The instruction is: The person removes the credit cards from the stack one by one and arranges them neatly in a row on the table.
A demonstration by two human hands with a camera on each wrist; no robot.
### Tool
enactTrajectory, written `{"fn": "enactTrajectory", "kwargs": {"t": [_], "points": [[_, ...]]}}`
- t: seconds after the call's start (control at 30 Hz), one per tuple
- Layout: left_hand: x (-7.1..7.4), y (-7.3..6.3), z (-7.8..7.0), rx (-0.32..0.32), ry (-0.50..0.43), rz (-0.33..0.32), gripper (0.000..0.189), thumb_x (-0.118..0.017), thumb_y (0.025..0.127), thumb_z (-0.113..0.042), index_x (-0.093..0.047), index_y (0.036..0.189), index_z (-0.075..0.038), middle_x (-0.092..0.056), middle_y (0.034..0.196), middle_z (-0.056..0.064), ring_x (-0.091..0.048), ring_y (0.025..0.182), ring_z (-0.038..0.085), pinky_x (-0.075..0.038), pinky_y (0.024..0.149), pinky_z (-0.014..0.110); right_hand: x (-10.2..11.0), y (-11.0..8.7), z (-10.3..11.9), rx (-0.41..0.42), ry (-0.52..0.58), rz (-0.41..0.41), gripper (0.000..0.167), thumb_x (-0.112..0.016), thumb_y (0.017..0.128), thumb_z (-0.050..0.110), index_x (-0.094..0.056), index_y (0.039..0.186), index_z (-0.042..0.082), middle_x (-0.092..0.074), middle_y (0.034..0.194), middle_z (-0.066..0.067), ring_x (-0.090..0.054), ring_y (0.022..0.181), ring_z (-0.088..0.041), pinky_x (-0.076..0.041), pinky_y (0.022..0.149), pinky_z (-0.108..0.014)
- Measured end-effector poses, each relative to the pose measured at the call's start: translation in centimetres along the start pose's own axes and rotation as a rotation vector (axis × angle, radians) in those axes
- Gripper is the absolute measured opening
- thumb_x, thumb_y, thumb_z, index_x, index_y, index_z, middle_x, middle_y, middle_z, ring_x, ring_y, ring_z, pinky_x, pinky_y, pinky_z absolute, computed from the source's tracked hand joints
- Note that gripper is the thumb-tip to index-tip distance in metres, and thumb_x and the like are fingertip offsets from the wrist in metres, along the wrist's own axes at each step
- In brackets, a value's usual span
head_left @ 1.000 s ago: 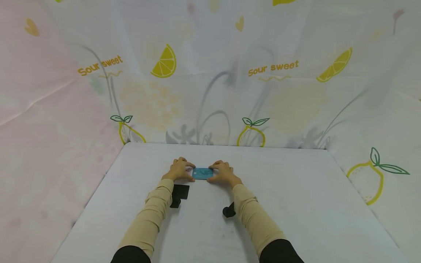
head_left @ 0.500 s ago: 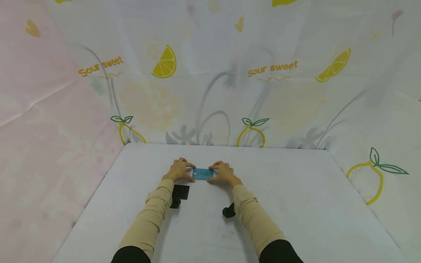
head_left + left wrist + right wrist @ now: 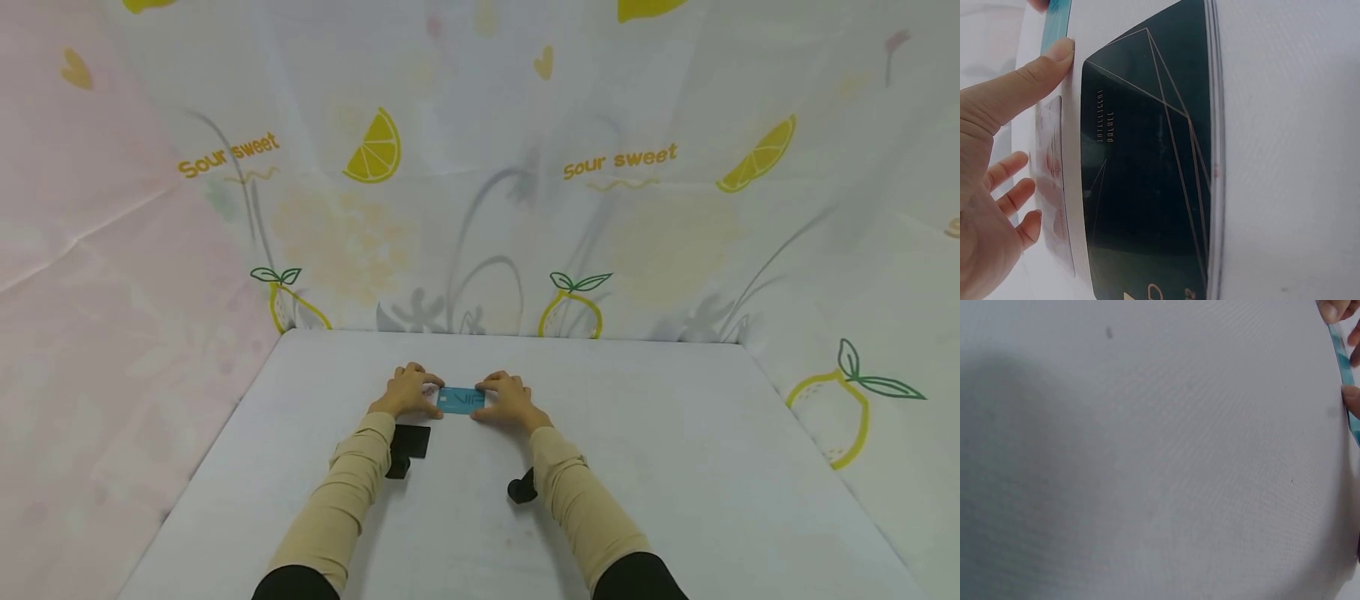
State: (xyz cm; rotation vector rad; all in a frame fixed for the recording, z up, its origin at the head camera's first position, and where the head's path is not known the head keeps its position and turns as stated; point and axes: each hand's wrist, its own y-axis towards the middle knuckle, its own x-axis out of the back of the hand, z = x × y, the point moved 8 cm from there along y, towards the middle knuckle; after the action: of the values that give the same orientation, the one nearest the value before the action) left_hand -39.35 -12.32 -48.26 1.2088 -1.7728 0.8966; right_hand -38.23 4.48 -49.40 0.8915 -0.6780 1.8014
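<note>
A blue card [image 3: 461, 400] with dark "VIP" lettering lies lengthwise across the white table, between the two hands. My left hand [image 3: 408, 392] pinches its left end, thumb at the near edge and forefinger at the far edge. At the right end my right hand [image 3: 512, 400] grips it the same way. In the left wrist view the left thumb touches the teal edge of the card [image 3: 1055, 28]. A pale card with a pinkish picture [image 3: 1050, 187] lies by the left fingers. Closer to that camera is a dark green card stack or booklet [image 3: 1141, 162] with thin gold lines.
That dark piece [image 3: 416, 442] sits beside the left wrist in the head view. Black wrist-camera parts [image 3: 521, 490] stick out under the sleeves. A lemon-print cloth [image 3: 465, 167] hangs behind the white table [image 3: 660, 467].
Both hands keep their hold on the blue card in the same place. Only the head view has shifted very slightly.
</note>
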Motion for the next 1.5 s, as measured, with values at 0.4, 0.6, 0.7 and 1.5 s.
{"fn": "enactTrajectory", "kwargs": {"t": [0.4,0.6,0.7,1.5], "points": [[0.2,-0.3,-0.4,-0.027,0.007,-0.020,0.062,-0.085,0.066,-0.031,-0.064,0.122,-0.013,-0.044,0.127,0.025,-0.037,0.115,0.042,-0.033,0.091,0.060,0.3,-0.4,0.4,0.008,-0.002,-0.021,0.056,-0.076,0.077,0.034,-0.061,0.125,0.011,-0.049,0.129,-0.012,-0.039,0.118,-0.036,-0.030,0.090,-0.053],[0.3,-1.0,-0.7,-0.070,0.032,-0.097,0.065,-0.085,0.066,-0.031,-0.062,0.124,-0.013,-0.043,0.131,0.026,-0.036,0.118,0.044,-0.033,0.088,0.059,0.2,-0.9,0.3,0.037,0.008,-0.086,0.064,-0.077,0.076,0.035,-0.056,0.131,0.010,-0.046,0.135,-0.016,-0.040,0.119,-0.038,-0.031,0.088,-0.055],[0.4,-1.7,-0.9,-0.119,0.020,-0.159,0.061,-0.084,0.068,-0.032,-0.063,0.123,-0.013,-0.043,0.131,0.026,-0.036,0.119,0.044,-0.033,0.086,0.059,0.3,-1.1,0.4,0.064,0.021,-0.144,0.068,-0.078,0.075,0.034,-0.053,0.133,0.009,-0.044,0.137,-0.017,-0.041,0.118,-0.039,-0.032,0.087,-0.054],[1.8,-6.3,-0.1,-0.212,-0.045,-0.307,0.067,-0.084,0.066,-0.034,-0.061,0.123,-0.008,-0.055,0.110,0.021,-0.048,0.104,0.040,-0.036,0.081,0.056,1.8,-3.6,3.4,0.233,0.117,-0.323,0.055,-0.076,0.079,0.030,-0.059,0.123,0.002,-0.054,0.116,-0.017,-0.051,0.098,-0.030,-0.038,0.081,-0.051]]}}
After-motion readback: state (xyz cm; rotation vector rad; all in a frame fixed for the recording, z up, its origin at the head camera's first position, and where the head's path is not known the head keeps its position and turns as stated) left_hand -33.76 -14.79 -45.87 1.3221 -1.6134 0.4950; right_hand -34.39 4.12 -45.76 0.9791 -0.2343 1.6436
